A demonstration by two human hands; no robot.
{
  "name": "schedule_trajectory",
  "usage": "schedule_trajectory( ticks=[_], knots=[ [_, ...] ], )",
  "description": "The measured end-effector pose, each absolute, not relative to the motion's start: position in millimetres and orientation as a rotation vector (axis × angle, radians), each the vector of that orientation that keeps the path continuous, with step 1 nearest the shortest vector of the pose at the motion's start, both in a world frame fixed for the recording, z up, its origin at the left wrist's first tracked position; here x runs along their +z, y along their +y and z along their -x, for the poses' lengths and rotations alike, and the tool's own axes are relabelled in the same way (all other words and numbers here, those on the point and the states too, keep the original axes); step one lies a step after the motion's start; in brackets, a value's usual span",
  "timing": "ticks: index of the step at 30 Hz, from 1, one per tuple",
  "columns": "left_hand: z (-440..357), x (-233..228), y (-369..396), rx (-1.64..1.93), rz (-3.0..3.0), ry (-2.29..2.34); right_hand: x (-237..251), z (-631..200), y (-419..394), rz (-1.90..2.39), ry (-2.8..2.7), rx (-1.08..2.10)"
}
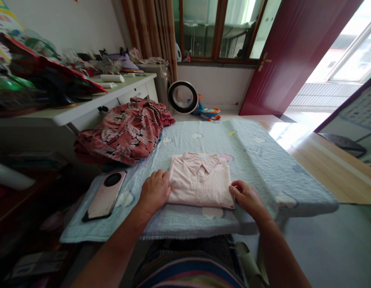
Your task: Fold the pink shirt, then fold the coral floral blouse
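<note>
Your left hand's [155, 190] fingers are bent and close together, its thumb side against the left edge of the folded pale pink shirt [193, 188]; whether they pinch any cloth, you cannot tell from here. Your right hand [248, 198] has its thumb and forefinger drawn near each other at the opposite edge, just above the lower right corner, and again you cannot tell whether fabric is caught between them.

The shirt lies flat between your two hands, a little below the centre of the frame, so it is to the right of your left fingers and to the left of your right ones. Neither hand is clearly nearer; both appear to touch it. It looks wider from hand to hand than up the frame, though the slanted view leaves its true long axis uncertain. Its button line runs up the frame, square to the line between your hands, with the collar [200, 162] at the far end.

Beneath it spreads a pale blue cover [263, 160]. A phone [106, 196] lies on that at lower left, well apart from the shirt. Beyond, at left, sits a heap of red patterned cloth [128, 132], beside a cluttered white desk [145, 82] in the upper left.
</note>
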State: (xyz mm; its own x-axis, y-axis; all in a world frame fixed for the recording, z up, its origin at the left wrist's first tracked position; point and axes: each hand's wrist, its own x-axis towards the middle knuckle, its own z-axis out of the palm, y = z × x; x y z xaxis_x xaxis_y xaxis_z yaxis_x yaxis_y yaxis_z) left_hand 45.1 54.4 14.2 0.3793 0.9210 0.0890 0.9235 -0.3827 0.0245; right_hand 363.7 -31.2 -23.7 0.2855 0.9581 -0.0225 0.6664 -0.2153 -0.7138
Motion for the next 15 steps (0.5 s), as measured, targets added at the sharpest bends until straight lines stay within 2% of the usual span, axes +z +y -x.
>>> schedule_trajectory(
  ticks=[5, 10, 15],
  knots=[
    [-58.9, 0.7, 58.7, -0.302, 2.872, -1.419, -22.3, -360.0, -33.7, 2.0, -1.447, 0.618],
    [-53.0, -26.2, 71.1, -0.273, 2.817, -1.631, -26.3, -358.9, -35.5, 1.975, -1.482, 0.585],
    [-64.5, -5.5, 87.7, -0.036, 2.693, -1.783, -27.1, -361.1, -35.0, 1.958, -1.464, 0.596]
  ],
)
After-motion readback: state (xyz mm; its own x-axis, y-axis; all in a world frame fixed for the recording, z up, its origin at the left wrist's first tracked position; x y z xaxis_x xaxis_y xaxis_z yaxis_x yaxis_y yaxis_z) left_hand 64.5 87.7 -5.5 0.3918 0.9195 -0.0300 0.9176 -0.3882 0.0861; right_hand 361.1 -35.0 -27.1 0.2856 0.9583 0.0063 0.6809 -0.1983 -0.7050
